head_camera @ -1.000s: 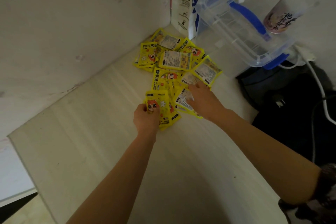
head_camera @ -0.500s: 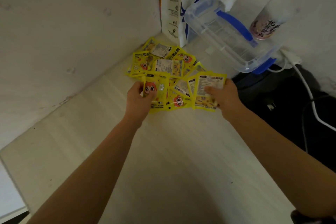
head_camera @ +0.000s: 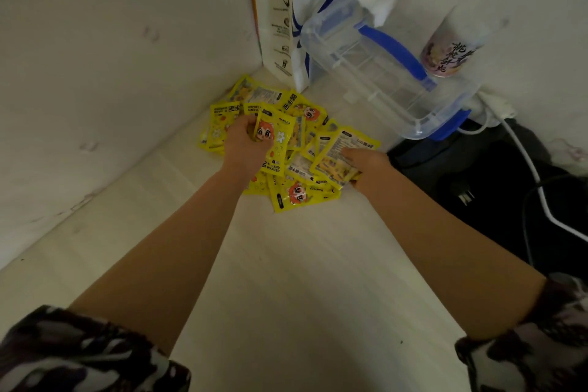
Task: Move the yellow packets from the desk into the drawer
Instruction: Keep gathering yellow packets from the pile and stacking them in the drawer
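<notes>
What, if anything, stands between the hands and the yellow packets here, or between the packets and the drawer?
Nothing separates them: the left hand and right hand each already grip yellow packets from the pile on the desk. The plastic container sits behind the pile, apart from it. The drawer is out of view, so that route cannot be judged.

The hand-warmer packets point(head_camera: 280, 143) were bright yellow with orange-haired cartoon faces and white flowers. At two o'clock stood a clear container point(head_camera: 381, 73) trimmed blue. The sleeves point(head_camera: 79, 356) bore dark camouflage; the desk point(head_camera: 286, 280) was pale wood-grain.
</notes>
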Action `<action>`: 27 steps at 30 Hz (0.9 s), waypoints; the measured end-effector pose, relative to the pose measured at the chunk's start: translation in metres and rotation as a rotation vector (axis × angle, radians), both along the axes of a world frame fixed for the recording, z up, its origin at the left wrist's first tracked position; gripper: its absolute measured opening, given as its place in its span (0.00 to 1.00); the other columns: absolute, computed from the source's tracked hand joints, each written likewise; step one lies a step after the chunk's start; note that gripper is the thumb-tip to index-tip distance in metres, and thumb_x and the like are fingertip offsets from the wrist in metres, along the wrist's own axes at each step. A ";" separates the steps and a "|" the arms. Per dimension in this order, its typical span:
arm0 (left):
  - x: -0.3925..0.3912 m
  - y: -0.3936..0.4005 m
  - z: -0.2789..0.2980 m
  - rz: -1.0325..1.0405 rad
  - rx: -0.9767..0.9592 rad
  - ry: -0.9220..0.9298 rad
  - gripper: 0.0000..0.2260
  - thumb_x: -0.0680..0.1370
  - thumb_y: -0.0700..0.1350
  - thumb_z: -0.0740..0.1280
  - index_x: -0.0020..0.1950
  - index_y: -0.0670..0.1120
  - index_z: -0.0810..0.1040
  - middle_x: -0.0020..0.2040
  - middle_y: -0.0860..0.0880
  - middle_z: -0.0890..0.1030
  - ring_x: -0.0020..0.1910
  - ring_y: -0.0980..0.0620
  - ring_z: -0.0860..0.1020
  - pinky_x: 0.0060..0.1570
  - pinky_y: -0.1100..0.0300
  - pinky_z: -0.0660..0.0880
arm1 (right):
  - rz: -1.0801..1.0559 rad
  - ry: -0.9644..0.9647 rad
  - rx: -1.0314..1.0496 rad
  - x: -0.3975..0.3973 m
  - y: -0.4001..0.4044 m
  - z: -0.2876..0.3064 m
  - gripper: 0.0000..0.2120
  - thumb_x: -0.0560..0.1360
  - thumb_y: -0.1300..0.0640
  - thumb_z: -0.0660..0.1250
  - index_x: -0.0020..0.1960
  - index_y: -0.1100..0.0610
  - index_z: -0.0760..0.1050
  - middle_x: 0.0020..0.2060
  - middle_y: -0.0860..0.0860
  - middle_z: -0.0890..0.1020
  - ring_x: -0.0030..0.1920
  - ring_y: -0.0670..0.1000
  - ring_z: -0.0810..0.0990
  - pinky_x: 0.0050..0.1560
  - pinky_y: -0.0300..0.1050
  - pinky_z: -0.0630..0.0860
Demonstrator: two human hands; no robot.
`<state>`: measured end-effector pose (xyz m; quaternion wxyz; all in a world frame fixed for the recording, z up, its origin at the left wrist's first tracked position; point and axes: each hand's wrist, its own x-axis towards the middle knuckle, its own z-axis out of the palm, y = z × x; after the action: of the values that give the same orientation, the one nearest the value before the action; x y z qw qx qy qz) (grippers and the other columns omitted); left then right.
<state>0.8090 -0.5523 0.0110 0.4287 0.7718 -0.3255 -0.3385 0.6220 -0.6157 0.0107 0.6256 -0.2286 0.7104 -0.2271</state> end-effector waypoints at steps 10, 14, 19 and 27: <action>-0.006 0.011 -0.016 0.064 0.065 0.014 0.12 0.77 0.37 0.65 0.59 0.42 0.69 0.42 0.51 0.73 0.39 0.51 0.72 0.35 0.61 0.69 | -0.088 -0.058 -0.068 -0.011 0.010 -0.004 0.13 0.73 0.67 0.70 0.55 0.60 0.74 0.54 0.56 0.81 0.44 0.54 0.81 0.51 0.53 0.78; -0.011 0.028 -0.017 0.090 0.065 0.061 0.19 0.77 0.37 0.64 0.66 0.43 0.65 0.47 0.49 0.75 0.42 0.49 0.75 0.41 0.56 0.73 | -0.067 -0.084 -0.092 -0.020 0.022 -0.001 0.19 0.73 0.68 0.68 0.63 0.60 0.73 0.55 0.56 0.81 0.48 0.56 0.81 0.54 0.59 0.78; -0.031 0.057 -0.013 0.181 0.074 0.169 0.19 0.76 0.38 0.66 0.63 0.45 0.63 0.51 0.49 0.75 0.48 0.48 0.78 0.50 0.49 0.78 | -0.032 -0.180 -0.058 -0.035 0.042 0.007 0.18 0.74 0.68 0.67 0.63 0.61 0.73 0.55 0.59 0.81 0.44 0.57 0.82 0.44 0.57 0.80; -0.068 0.112 -0.013 0.197 0.123 0.303 0.09 0.74 0.42 0.70 0.49 0.52 0.73 0.51 0.46 0.80 0.50 0.42 0.82 0.48 0.38 0.79 | 0.121 -0.310 -0.044 -0.056 0.082 0.033 0.17 0.75 0.66 0.66 0.63 0.61 0.73 0.56 0.61 0.81 0.50 0.60 0.83 0.49 0.60 0.79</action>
<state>0.7405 -0.4401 -0.0020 0.4559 0.7649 -0.1589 -0.4264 0.5662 -0.5337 0.0434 0.7351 -0.2470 0.5851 -0.2372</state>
